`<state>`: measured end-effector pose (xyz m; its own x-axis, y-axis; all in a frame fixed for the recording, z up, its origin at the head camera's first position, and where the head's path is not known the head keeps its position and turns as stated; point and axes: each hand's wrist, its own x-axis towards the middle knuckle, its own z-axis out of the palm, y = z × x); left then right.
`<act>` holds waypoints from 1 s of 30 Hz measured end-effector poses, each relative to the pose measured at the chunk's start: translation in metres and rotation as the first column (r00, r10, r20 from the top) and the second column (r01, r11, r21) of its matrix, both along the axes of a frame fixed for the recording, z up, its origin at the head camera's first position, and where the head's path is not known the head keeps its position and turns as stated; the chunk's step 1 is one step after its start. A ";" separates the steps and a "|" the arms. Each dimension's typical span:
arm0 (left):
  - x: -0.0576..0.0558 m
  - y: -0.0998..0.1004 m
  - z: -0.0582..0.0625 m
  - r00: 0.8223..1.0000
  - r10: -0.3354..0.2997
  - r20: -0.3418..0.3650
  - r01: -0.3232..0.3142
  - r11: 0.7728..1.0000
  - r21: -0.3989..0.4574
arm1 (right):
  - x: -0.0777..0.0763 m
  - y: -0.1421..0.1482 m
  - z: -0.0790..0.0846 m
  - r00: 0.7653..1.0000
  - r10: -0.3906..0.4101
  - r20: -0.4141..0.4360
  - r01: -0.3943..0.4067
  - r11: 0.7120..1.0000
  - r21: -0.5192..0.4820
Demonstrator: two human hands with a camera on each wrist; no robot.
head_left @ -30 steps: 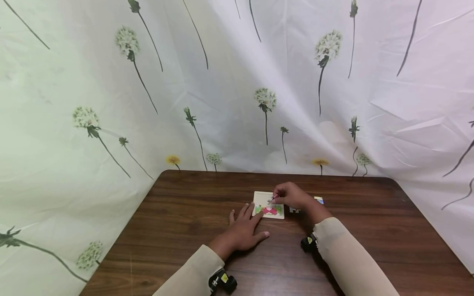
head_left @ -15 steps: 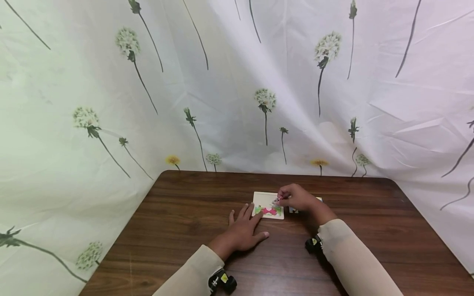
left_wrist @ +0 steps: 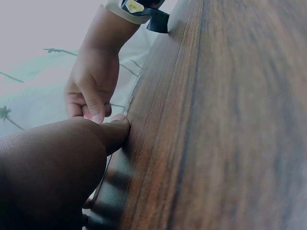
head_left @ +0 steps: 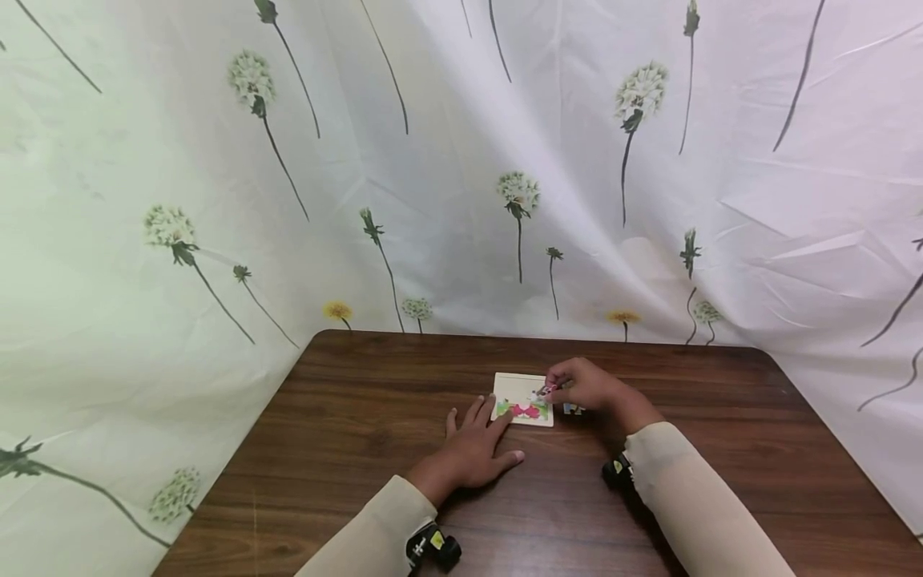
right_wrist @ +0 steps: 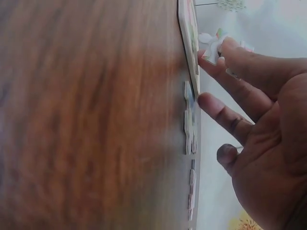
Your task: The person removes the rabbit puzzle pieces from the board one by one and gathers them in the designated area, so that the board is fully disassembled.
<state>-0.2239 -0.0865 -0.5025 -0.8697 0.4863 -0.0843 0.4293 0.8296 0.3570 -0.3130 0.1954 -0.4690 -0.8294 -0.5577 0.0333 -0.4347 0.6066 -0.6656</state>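
Note:
A small jigsaw puzzle board [head_left: 513,386] with a pale frame lies on the table, with a green and pink picture along its near part. My left hand [head_left: 472,453] rests flat, fingers spread, fingertips on the board's left side and lower edge. Over the board's right side my right hand [head_left: 586,386] pinches a puzzle piece [right_wrist: 214,50] between thumb and index finger. In the right wrist view the piece looks tilted and raised off the board; its picture is mostly hidden by the thumb. The left wrist view shows the left thumb [left_wrist: 117,127] along the tabletop.
Loose puzzle pieces [right_wrist: 190,120] lie just right of the board, partly under the right hand in the head view. More pieces [right_wrist: 192,191] lie farther along. The brown wooden table [head_left: 375,385] meets a flower-printed curtain [head_left: 433,200] behind it.
My right hand has shifted slightly right with the puzzle piece, from over the board's middle toward its right edge. The left hand has stayed put on the board.

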 end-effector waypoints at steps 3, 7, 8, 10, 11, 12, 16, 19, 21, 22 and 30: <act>0.000 0.000 0.000 1.000 -0.003 -0.002 0.003 1.000 0.000 | -0.002 -0.001 0.000 1.000 0.016 0.007 -0.016 1.000 0.007; 0.001 0.000 0.001 1.000 -0.004 -0.003 0.004 1.000 0.000 | -0.002 0.000 0.001 1.000 0.011 0.008 -0.011 1.000 -0.005; 0.001 0.001 0.001 1.000 -0.004 -0.003 0.004 1.000 0.001 | -0.002 0.000 0.001 1.000 0.004 0.009 -0.004 1.000 -0.016; 0.001 0.001 0.001 1.000 -0.005 -0.004 0.005 1.000 0.003 | -0.001 0.002 0.002 1.000 -0.011 0.006 0.012 0.999 -0.040; 0.000 0.001 0.001 1.000 -0.005 -0.004 0.005 1.000 0.005 | 0.000 0.004 0.002 1.000 -0.021 0.004 0.021 0.998 -0.053; 0.000 0.001 0.000 1.000 -0.005 -0.005 0.005 1.000 0.005 | 0.001 0.005 0.002 1.000 -0.029 0.000 0.029 0.997 -0.065; -0.001 0.000 -0.001 1.000 -0.002 -0.005 0.002 1.000 0.004 | 0.004 0.015 0.002 0.998 -0.061 0.000 0.060 0.993 -0.100; -0.001 0.000 -0.001 1.000 0.003 0.000 -0.003 1.000 0.006 | 0.007 0.024 0.002 0.996 -0.094 0.014 0.095 0.989 -0.113; 0.000 0.000 -0.001 1.000 0.003 0.000 -0.003 1.000 0.009 | 0.009 0.030 0.001 0.993 -0.112 0.021 0.114 0.987 -0.117; 0.000 0.000 -0.001 1.000 0.003 0.000 -0.003 1.000 0.011 | 0.009 0.033 0.001 0.992 -0.121 0.023 0.123 0.986 -0.113; 0.000 0.000 0.000 1.000 -0.001 -0.006 0.001 1.000 0.003 | 0.015 0.057 -0.001 0.987 -0.159 -0.028 0.156 0.985 -0.075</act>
<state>-0.2236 -0.0862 -0.5027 -0.8699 0.4872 -0.0771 0.4322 0.8281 0.3571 -0.2980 0.2519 -0.4696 -0.9045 -0.4152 0.0979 -0.3602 0.6203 -0.6968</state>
